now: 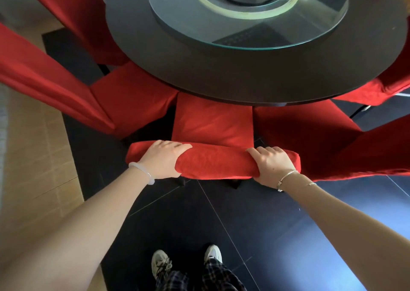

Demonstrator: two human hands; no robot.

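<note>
Forearms (88, 224) low; left hand (163, 161), right hand (271, 166) grasp padded red fabric chair back (217, 164) (round glossy table (244, 73) beyond).

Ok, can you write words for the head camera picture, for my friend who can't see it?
A person's left hand and right hand grip the top of a red chair facing a round dark table. More red chairs stand on both sides, and a glass turntable sits on the table.
</note>
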